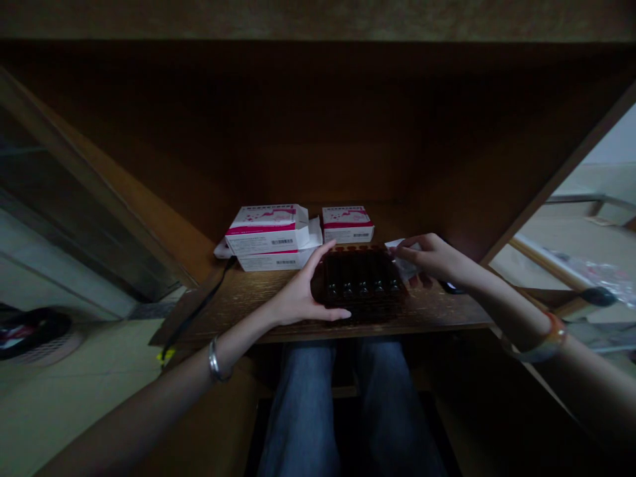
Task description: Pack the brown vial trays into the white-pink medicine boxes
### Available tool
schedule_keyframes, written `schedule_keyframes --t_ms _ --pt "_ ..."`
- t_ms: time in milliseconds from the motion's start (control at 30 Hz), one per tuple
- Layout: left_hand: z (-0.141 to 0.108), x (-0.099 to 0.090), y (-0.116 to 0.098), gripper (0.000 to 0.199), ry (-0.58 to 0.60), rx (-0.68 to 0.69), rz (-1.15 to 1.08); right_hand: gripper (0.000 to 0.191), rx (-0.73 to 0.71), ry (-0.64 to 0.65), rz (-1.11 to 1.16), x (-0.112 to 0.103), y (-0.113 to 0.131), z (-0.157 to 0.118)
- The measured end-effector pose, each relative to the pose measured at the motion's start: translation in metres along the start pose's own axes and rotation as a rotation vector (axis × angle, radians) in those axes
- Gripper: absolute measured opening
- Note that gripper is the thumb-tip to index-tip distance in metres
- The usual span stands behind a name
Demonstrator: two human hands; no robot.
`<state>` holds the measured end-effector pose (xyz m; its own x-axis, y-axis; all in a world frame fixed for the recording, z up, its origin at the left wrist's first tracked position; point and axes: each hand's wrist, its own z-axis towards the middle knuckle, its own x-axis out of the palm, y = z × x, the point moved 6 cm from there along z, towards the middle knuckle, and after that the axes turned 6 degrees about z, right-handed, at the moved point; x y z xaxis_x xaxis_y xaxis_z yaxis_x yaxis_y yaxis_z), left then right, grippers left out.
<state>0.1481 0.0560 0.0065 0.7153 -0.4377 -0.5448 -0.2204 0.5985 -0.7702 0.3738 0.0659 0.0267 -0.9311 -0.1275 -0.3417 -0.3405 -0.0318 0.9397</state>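
About five dark brown, glossy vials (362, 271), ranged side by side in one block, are resting near the front edge of a worn brown wooden shelf (233, 308). The row is running left to right; each vial's long axis is pointing from the wearer toward the back, shiny narrow ends facing the wearer. The block's lower part is lying too dark to read. The left hand (301, 295) is grasping the block's left end, thumb along the near side, fingers at the far side. The right hand (440, 258) is pinching a thin, whitish translucent sheet (408, 267) at the right end. Behind, a small white-and-pink carton (348, 225) is standing just beyond the vials; to the left, a larger white-and-pink carton (268, 228) is lying on a similar printed carton (268, 262). A narrow black strap (211, 295) is trailing over the shelf's left side.
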Motion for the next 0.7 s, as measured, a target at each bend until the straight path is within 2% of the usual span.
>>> schedule_keyframes --t_ms 167,333,433,533,700 --pt "-0.001 -0.003 0.003 0.116 -0.001 0.015 -0.021 0.024 -0.014 -0.150 0.012 -0.025 -0.003 0.004" --pt "-0.003 -0.002 -0.001 0.115 -0.002 0.050 0.016 0.028 -0.097 -0.322 -0.112 -0.053 0.003 0.009" --pt "-0.003 -0.001 -0.002 0.115 0.009 0.055 0.024 0.032 -0.144 -0.425 -0.186 -0.066 -0.003 0.017" --pt "-0.004 0.000 -0.002 0.116 0.008 0.058 0.016 0.040 -0.131 -0.476 -0.312 -0.067 -0.013 0.027" --pt "-0.008 0.002 0.005 0.123 -0.028 0.014 0.005 0.051 -0.061 -0.434 -0.592 -0.050 -0.022 0.041"
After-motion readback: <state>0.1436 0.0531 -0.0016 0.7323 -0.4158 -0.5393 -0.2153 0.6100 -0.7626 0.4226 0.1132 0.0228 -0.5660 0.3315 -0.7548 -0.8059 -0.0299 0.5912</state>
